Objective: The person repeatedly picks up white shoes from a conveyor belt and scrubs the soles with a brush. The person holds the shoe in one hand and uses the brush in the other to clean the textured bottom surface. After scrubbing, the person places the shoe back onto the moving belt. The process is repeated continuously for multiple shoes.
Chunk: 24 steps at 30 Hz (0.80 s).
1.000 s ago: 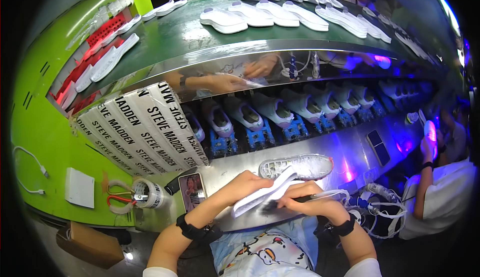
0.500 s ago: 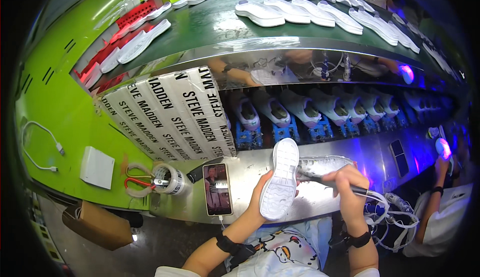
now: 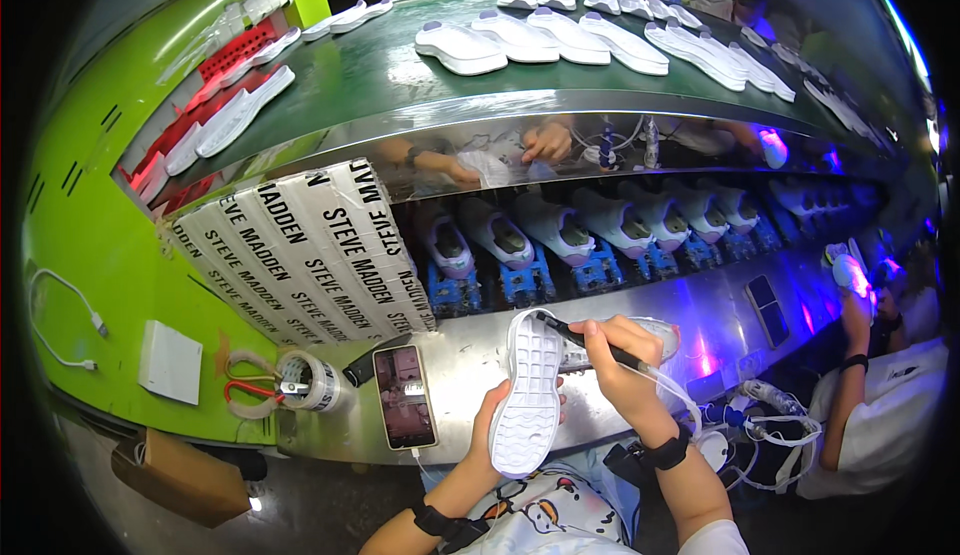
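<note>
My left hand (image 3: 488, 423) is closed on the side of a white shoe sole (image 3: 527, 405), held up at a slant with its gridded face toward me. In my right hand (image 3: 628, 363) is a black pen-shaped tool (image 3: 563, 329) with a white tube trailing from its rear end. The tool's tip meets or hovers at the inner rim of the sole's far end; I cannot tell which. Behind my right hand another white sole (image 3: 657, 339) lies on the metal bench (image 3: 455, 395), partly hidden.
White shoe uppers (image 3: 497, 245) on blue holders stand in a row under the green conveyor (image 3: 370, 70), which carries several soles. A printed carton (image 3: 310, 255), phone (image 3: 405, 395), tape rolls (image 3: 310, 380) and scissors (image 3: 262, 390) sit leftward. A co-worker's arm (image 3: 855, 340) is at right.
My right hand has brought the tool from over the lying sole to the held sole's far end. The held sole has turned, showing its gridded recess more. The whole view has shifted.
</note>
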### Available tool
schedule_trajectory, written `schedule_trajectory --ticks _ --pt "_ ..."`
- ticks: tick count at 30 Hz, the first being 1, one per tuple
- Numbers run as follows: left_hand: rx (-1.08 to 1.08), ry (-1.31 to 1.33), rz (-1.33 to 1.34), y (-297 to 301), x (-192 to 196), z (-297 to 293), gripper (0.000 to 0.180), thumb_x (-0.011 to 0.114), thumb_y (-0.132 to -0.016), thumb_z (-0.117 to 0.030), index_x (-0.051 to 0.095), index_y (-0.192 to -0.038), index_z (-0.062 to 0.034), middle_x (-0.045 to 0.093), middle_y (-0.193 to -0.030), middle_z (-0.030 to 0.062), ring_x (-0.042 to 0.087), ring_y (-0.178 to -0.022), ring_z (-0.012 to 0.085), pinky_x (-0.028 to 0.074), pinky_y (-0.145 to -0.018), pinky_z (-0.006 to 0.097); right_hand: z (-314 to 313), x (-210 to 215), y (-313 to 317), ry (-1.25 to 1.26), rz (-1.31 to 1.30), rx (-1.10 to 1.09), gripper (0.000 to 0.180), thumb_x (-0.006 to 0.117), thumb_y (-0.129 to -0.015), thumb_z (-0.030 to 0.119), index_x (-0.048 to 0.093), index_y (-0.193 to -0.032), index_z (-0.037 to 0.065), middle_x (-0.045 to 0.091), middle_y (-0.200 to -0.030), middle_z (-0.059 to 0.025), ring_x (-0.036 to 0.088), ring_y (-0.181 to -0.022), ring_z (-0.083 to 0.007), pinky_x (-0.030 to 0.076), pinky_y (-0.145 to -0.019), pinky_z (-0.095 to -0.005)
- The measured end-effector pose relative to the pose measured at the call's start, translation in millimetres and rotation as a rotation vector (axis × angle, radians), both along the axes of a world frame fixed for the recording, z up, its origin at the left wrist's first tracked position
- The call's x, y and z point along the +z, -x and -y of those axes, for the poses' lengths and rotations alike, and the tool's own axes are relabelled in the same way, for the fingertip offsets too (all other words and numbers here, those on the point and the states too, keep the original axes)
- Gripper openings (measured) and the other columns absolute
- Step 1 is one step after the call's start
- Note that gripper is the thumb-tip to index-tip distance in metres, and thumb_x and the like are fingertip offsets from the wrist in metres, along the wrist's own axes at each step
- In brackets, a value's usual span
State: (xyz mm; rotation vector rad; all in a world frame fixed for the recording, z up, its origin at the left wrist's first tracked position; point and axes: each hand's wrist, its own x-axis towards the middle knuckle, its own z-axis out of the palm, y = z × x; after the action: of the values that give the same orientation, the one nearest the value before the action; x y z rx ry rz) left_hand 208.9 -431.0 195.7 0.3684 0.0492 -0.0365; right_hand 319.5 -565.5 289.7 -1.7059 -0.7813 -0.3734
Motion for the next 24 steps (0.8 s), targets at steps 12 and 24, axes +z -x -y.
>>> schedule_trajectory --ticks 12,24 --pt "0.551 -0.494 -0.225 -8 26 12 0.047 0.045 -0.098 -0.032 0.043 -0.136 -0.0031 0.060 -0.105 0.0086 0.060 -0.093 0.0154 0.049 -0.080 0.031 10 -20 50 -0.197 -0.601 -0.030 0.044 0.047 -0.099 0.032 0.070 -0.084 -0.002 0.055 -0.056 -0.0024 0.047 -0.046 -0.0065 0.035 -0.045 -0.0216" --pt "0.623 -0.525 -0.176 -6 28 14 0.050 0.040 -0.099 -0.018 0.030 -0.144 0.0037 0.049 -0.131 0.0079 0.049 -0.113 0.0131 0.039 -0.096 0.028 -12 -34 67 -0.090 -0.319 -0.078 0.030 0.055 -0.094 0.017 0.072 -0.079 -0.002 0.056 -0.052 -0.0041 0.052 -0.049 -0.0086 0.040 -0.048 -0.0239"
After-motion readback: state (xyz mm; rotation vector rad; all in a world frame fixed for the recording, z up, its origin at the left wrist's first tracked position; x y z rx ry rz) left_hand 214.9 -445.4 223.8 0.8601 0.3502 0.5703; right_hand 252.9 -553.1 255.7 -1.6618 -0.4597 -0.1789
